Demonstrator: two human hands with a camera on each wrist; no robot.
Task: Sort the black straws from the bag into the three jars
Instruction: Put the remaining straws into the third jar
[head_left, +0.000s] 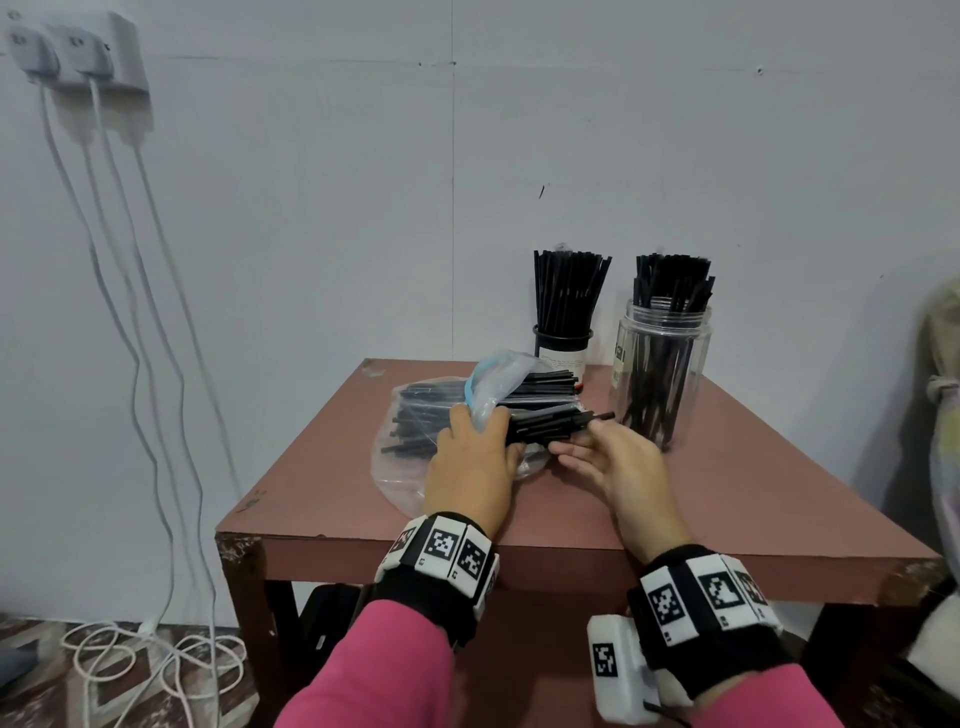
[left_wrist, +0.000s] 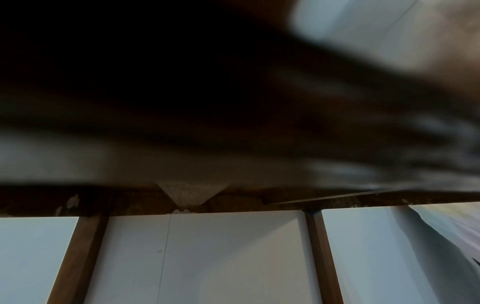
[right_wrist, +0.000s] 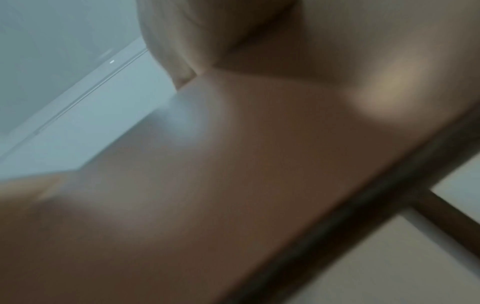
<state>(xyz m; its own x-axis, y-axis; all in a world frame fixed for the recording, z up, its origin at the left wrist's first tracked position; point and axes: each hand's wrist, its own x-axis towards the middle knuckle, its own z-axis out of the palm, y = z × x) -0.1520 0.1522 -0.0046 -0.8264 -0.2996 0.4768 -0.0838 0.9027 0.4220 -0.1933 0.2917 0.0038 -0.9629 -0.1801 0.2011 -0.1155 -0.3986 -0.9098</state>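
Observation:
A clear plastic bag full of black straws lies on the brown table in the head view. My left hand grips the bag's open mouth, fingers curled over the plastic and the straws beneath. A bundle of black straws sticks out of the mouth to the right, and my right hand pinches its end between thumb and fingers. Behind stand a dark-rimmed labelled jar and a clear jar, both holding upright straws. Only two jars show. Both wrist views are blurred.
White cables hang from a wall socket on the left and coil on the floor. A pale cloth-like thing stands at the right edge. The table backs against the wall, with its front edge under my wrists.

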